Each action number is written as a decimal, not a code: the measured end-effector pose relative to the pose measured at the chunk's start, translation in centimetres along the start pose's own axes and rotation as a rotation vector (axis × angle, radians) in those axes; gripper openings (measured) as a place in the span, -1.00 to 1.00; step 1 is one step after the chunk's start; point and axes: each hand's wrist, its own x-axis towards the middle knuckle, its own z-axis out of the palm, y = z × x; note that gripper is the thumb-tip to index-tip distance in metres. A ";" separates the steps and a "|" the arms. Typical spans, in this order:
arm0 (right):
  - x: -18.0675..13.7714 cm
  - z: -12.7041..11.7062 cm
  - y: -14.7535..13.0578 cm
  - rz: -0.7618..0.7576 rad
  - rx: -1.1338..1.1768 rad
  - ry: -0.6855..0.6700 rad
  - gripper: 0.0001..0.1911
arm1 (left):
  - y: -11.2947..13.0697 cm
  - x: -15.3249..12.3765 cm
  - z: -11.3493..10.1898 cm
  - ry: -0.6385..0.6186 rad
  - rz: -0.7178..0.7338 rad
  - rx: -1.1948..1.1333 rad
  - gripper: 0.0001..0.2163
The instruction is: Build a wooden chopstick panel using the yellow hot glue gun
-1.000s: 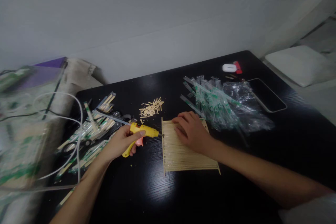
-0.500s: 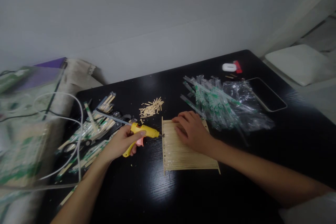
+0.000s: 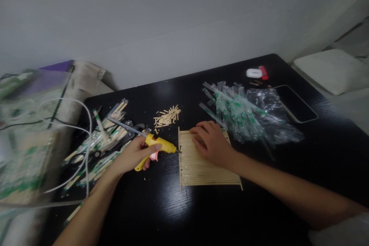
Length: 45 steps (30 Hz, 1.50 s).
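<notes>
My left hand [image 3: 135, 156] is wrapped round a yellow hot glue gun [image 3: 161, 144], with a pale glue stick [image 3: 127, 126] protruding from its back. The gun's nozzle is at the left edge of a flat panel of thin wooden sticks [image 3: 209, 167] laid side by side on the black table. A crosswise stick runs along that edge, and another partly shows at the right one. On the panel's upper part rests my right hand [image 3: 213, 144], its fingers slightly bent and spread, covering some of the sticks. It grips nothing that I can see.
Behind the panel lies a pile of short cut stick pieces [image 3: 168, 116]. Clear green-printed wrappers [image 3: 236, 111], a phone [image 3: 295, 103] and a white case [image 3: 254, 73] are to the right. Wrapped chopsticks [image 3: 100, 127], scissors [image 3: 86, 157] and a white cable [image 3: 90, 123] occupy the left.
The glue gun's nozzle has moved slightly nearer to me along the panel's left edge. My right hand stays on the panel. The whole view has shifted a little.
</notes>
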 end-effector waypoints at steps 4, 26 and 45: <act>0.0 -0.1 0.0 0.000 0.005 -0.010 -0.77 | 0.1 -0.1 0.0 -0.032 -0.018 0.023 -0.66; -0.1 0.4 0.4 -0.033 -0.016 0.035 -0.77 | -0.5 0.1 0.1 -0.067 0.002 -0.015 -0.64; -0.2 1.0 2.5 -0.243 -0.124 0.131 -0.60 | -1.0 0.5 0.1 -0.140 0.141 -0.039 -0.71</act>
